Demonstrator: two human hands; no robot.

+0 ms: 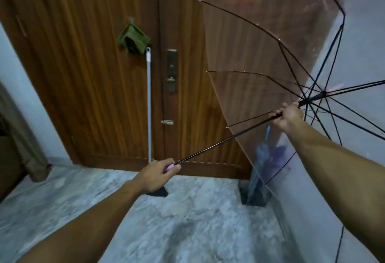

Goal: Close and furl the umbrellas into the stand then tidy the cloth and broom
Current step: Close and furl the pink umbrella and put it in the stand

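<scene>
Both hands hold one clear umbrella (260,58), open and tilted toward the right wall (358,33). Left hand (155,176) grips the pink handle (171,167) low at centre; right hand (288,116) curls round the black shaft (229,137) just below the runner, where the ribs meet.

To close it well, the left hand should hold the handle steady while the right releases the catch and draws the runner straight down the shaft, so the ribs fold evenly; furling comes only after the canopy collapses.

Canopy edge hangs near the wooden door (83,75) and in front of the stand (255,195), which sits in the corner and seems to hold furled blue and purple umbrellas already, though these are seen only through the plastic. Broom (148,95) leans on the door with the green cloth (133,39) hanging beside its top. Open floor (198,231) lies toward the viewer, giving room to swing the tip away from wall and door.
</scene>
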